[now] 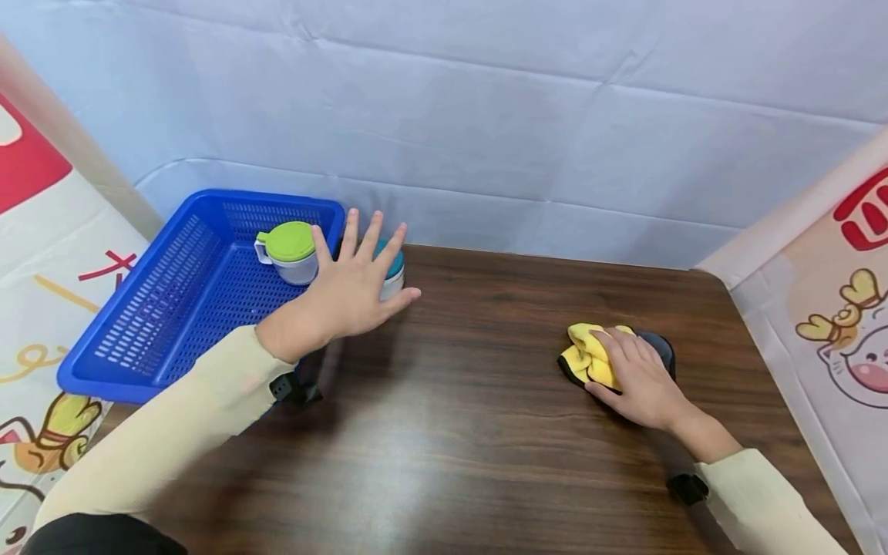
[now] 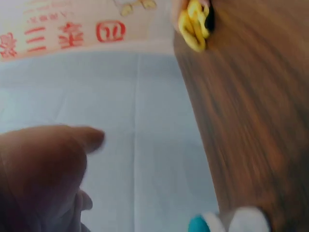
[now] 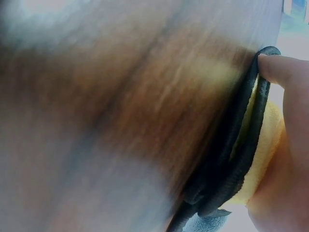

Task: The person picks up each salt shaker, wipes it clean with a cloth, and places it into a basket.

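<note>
My left hand (image 1: pixel 350 289) is spread wide, fingers straight, over the right rim of the blue basket (image 1: pixel 149 389). It holds nothing. Partly hidden behind it is a jar with a teal lid (image 1: pixel 395 262); whether the hand touches it I cannot tell. Inside the basket sits a clear container with a green lid (image 1: pixel 290 241) and a handle. On the right side of the table, my right hand (image 1: pixel 641 378) grips a bunched yellow cloth (image 1: pixel 586 354) with dark edging and a grey side. In the right wrist view, the thumb (image 3: pixel 277 70) presses the cloth's black edge (image 3: pixel 251 130).
The dark wood table (image 1: pixel 444 432) stretches between the hands. A pale blue sheet (image 1: pixel 472 154) rises behind its back edge. Printed cartoon sheets stand at the left (image 1: pixel 42 308) and right (image 1: pixel 832 370) sides. A small black device (image 1: pixel 294 388) is strapped at the left wrist.
</note>
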### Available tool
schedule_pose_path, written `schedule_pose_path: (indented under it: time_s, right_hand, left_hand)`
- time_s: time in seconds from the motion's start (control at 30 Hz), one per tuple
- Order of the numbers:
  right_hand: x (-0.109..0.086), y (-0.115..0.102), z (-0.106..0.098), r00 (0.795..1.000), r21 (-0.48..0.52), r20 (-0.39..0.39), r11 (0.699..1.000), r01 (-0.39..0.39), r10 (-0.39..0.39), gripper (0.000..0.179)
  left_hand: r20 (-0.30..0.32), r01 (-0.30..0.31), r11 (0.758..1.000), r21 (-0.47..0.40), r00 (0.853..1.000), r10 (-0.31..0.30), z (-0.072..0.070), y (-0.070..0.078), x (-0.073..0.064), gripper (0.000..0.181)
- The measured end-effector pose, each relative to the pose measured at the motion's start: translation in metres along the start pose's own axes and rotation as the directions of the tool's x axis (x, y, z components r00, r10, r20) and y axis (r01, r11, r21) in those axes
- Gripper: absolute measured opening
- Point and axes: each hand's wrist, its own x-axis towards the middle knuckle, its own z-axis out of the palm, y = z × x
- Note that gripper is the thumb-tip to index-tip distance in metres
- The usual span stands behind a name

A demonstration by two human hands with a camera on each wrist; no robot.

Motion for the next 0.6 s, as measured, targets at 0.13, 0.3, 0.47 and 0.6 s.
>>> schedule_pose_path:
  time_s: [0.13, 0.3, 0.47, 0.6]
  right_hand:
    - [0.001, 0.0, 0.0, 1.0, 0.003, 0.003, 1.0, 0.001, -0.001, 0.084]
    - [0.001, 0.0, 0.0, 1.0, 0.004, 0.003, 1.0, 0.005, -0.005, 0.083]
    - [0.0, 0.0, 0.0, 1.0, 0.006, 0.001, 1.0, 0.005, -0.005, 0.083]
    - [-0.001, 0.0, -0.001, 1.0, 0.007, 0.003, 1.0, -0.004, 0.004, 0.083]
  left_hand:
    - [-0.013, -0.004, 1.0, -0.026, 1.0, 0.003, 0.005, 0.015, -0.01, 0.087]
    - [-0.026, 0.005, 0.999, -0.053, 1.0, -0.006, 0.016, 0.029, -0.015, 0.087]
    - [-0.017, 0.034, 0.995, -0.091, 0.999, -0.035, 0.025, 0.035, -0.016, 0.088]
    - [-0.042, 0.057, 0.98, -0.191, 0.997, -0.066, 0.035, 0.037, -0.018, 0.09]
